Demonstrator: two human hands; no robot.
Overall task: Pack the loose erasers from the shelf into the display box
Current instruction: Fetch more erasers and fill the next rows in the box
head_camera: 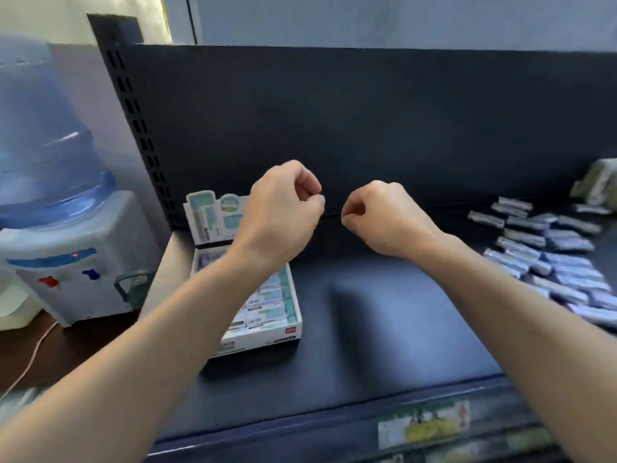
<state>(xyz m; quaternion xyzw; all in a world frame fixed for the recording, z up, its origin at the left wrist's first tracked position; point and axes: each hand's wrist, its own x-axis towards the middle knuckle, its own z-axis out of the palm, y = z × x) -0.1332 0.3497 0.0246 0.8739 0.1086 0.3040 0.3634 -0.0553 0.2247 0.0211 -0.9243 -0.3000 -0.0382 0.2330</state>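
A white display box (293,295) with an upright printed flap stands at the left end of the dark shelf (384,329), and rows of wrapped erasers fill it. Part of the box is hidden by my left forearm. Several loose erasers (547,259) in blue-grey wrappers lie scattered on the shelf at the right. My left hand (283,212) hovers above the box's back edge with its fingers curled shut. Just to its right, my right hand (380,218) is raised over the middle of the shelf, also curled shut. Nothing shows in either hand.
A water dispenser (66,262) with a blue bottle stands left of the shelf on a wooden surface, with a cable beside it. A dark back panel (367,128) rises behind the shelf. A pale packet (597,185) lies at the far right. Price labels (424,426) line the shelf's front edge.
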